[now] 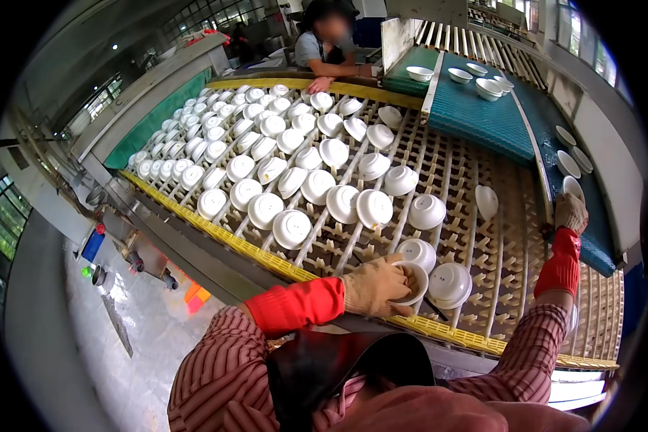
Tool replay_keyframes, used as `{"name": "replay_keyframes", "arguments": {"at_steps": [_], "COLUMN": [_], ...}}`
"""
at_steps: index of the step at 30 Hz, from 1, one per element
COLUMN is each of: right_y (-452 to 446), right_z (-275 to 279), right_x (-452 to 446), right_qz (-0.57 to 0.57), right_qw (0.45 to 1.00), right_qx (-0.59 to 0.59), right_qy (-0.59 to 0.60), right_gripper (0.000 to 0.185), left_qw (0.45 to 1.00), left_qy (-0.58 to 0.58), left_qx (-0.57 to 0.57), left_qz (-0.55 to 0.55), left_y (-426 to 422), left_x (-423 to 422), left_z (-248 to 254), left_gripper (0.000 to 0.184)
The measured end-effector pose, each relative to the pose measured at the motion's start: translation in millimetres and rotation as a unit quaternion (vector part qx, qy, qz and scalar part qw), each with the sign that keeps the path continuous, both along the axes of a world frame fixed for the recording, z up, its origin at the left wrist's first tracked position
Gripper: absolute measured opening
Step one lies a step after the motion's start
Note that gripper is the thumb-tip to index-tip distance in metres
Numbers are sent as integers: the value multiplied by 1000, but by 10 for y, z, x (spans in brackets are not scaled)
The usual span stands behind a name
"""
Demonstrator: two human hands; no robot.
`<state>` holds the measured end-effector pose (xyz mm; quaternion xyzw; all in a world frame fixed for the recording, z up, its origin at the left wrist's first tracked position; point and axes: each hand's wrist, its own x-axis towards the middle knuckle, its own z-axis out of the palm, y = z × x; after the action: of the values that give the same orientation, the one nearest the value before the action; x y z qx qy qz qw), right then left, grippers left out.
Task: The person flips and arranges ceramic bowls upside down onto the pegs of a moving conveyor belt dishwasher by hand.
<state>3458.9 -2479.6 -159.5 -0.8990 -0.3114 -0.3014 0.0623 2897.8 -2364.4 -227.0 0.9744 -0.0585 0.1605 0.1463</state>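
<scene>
My left hand [373, 288], in a tan glove with a red cuff, is closed on the rim of a white bowl [420, 294] at the near edge of the pegged conveyor [515, 248]. Two upside-down bowls lie right by it, one of them this white bowl [450, 285]. On the right, my right hand [571, 212], gloved the same way, reaches to the green belt. Its fingers are closed on a tilted white bowl [573, 188]; the fingertips are partly hidden. More tilted bowls [568, 164] stand just beyond it on that belt.
Many upside-down bowls [273, 169] cover the conveyor's left and middle. A yellow edge strip [216, 232] runs along its near side. Several bowls [488, 89] sit on the green belt [475, 119]. Across the conveyor, another person [331, 54] leans with a hand at its far edge.
</scene>
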Motion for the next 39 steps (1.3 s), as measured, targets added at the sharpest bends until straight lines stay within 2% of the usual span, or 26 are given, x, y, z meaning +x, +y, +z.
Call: {"name": "replay_keyframes", "arguments": {"at_steps": [2,5,6,8,9,10,11,13,15,17,18,19,20,22,23,24,25,26,28,31,32,34,35,36,37,39], "right_y": [-35,-123,-153,-141,-151,-142,-176,-281,-366,-441,-496,-536,-520,-570,-616,-582,-538,-523,-316,129,274,622,778,725,742,649], "right_z": [10,72,-29,-105,-173,-272,-341,-340,-504,-622,-789,-962,-926,-936,-851,-641,-498,-441,-276,-176,-214,-777,-1047,-971,-1175,-814], "right_x": [-227,-645,-625,-718,-788,-710,-828,-1123,-1447,-1836,-1909,-1968,-2058,-2362,-2583,-2816,-2987,-3121,-3473,-4176,-4366,-4382,-4357,-4504,-4418,-4867], "right_qz": [-7,15,49,113,141,100,209,184,233,178,186,198,201,192,205,224,247,347,347,403,410,397,373,335,330,328], "right_qw": [999,995,998,990,985,993,966,978,919,909,891,871,839,756,739,722,703,789,746,742,717,505,343,423,448,556], "right_qx": [34,47,30,80,100,46,152,80,130,87,87,89,148,265,289,310,327,261,267,231,229,267,303,250,256,264], "right_qy": [-3,87,23,8,3,30,-27,49,290,367,405,442,484,567,573,577,582,433,501,483,515,719,807,804,791,717], "right_gripper": [44,45,45,43,43,42,41,38,43,58,58,59,56,51,51,51,51,46,39,42,45,36,37,45,45,49], "left_qw": [1000,997,996,986,979,970,958,935,845,842,838,879,906,910,855,809,818,774,684,625,605,613,612,689,747,830], "left_qy": [4,12,-18,-107,-26,-38,-49,-107,-14,-2,17,-2,-22,-59,-43,-43,-70,-93,-160,-209,-242,-231,-229,-248,-268,-245], "left_qx": [17,22,-12,-89,-167,-195,-228,-299,-498,-487,-470,-372,-268,-226,-371,-414,-357,-412,-517,-626,-652,-649,-652,-552,-439,-209], "left_qz": [19,67,82,89,111,140,168,156,195,231,276,297,326,342,360,415,446,472,489,416,388,387,384,400,422,455], "left_y": [-38,-83,-138,-211,-163,-178,-209,-235,-288,-156,-89,80,248,533,601,679,736,783,836,811,636,705,741,809,877,1084], "left_x": [6,16,16,6,-55,-81,-102,-147,-302,-506,-633,-765,-897,-1247,-1438,-1607,-1795,-1933,-2121,-2257,-2265,-2405,-2511,-2654,-2797,-3240], "left_z": [-36,-82,-93,-45,-118,-164,-194,-297,42,321,447,401,357,255,356,441,489,473,382,127,334,248,207,174,143,80], "left_gripper": [45,45,46,45,43,40,38,42,46,47,48,50,51,40,29,32,50,61,80,62,60,60,60,52,44,31]}}
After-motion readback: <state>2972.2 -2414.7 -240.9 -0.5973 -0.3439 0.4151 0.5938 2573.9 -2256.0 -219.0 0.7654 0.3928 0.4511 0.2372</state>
